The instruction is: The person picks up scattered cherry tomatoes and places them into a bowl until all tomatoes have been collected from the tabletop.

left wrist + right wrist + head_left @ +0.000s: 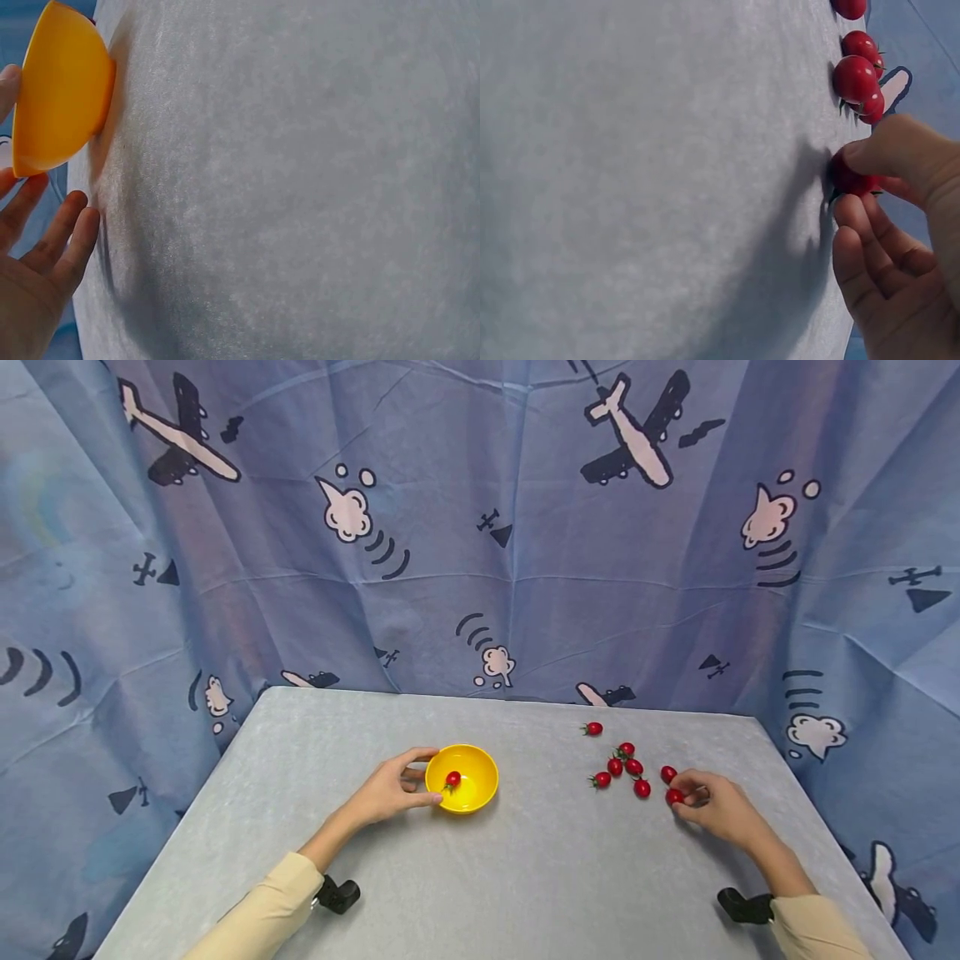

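Observation:
A yellow bowl [480, 777] stands left of the table's middle with one cherry tomato [453, 779] inside. My left hand [390, 791] holds the bowl by its left side, thumb at the near rim and fingertips at the far rim. In the left wrist view the bowl [64, 86] shows from the side, some fingers spread below it. Over on the right, my right hand [716, 808] pinches a red cherry tomato [674, 796] between thumb and fingers. The right wrist view shows that tomato [845, 174] low at the table surface, partly covered by the thumb.
Several more cherry tomatoes [633, 767] lie loosely grouped left of my right hand, one [668, 773] just beyond its fingertips. Another tomato [593, 728] sits apart near the back edge. A blue patterned curtain [450, 527] hangs behind the grey table [540, 877].

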The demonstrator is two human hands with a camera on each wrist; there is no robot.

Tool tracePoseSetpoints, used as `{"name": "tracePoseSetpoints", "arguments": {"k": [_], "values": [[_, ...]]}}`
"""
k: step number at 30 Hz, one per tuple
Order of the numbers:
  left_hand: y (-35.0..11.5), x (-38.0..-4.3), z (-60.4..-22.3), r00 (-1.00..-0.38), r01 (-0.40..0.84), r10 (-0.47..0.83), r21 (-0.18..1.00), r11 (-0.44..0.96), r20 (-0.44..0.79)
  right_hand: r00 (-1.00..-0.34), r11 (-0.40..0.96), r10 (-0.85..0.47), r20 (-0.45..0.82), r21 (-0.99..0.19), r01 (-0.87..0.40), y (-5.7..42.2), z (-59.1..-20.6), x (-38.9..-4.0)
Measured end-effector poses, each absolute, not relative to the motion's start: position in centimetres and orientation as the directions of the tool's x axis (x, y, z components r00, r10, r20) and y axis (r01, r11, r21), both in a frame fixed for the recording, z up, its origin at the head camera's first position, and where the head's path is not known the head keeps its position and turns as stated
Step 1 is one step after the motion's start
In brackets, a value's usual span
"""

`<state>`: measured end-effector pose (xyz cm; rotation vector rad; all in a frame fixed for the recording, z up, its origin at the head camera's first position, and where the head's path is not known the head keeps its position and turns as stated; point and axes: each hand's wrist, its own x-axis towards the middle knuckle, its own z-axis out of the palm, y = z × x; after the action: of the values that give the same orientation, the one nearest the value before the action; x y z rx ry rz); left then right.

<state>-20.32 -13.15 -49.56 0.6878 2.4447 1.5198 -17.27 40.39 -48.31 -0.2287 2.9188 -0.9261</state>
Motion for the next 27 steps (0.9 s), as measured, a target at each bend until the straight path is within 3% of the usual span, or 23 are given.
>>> {"name": "tracePoseSetpoints", "arguments": {"k": [27], "values": [[-13.03, -20.39, -49.51, -0.879, 0.284, 0.471, 0.877, 0.389, 0.075, -0.990, 0.766, -0.131, 0.056, -0.628, -0.138, 40.58, -48.66, -16.79]]}}
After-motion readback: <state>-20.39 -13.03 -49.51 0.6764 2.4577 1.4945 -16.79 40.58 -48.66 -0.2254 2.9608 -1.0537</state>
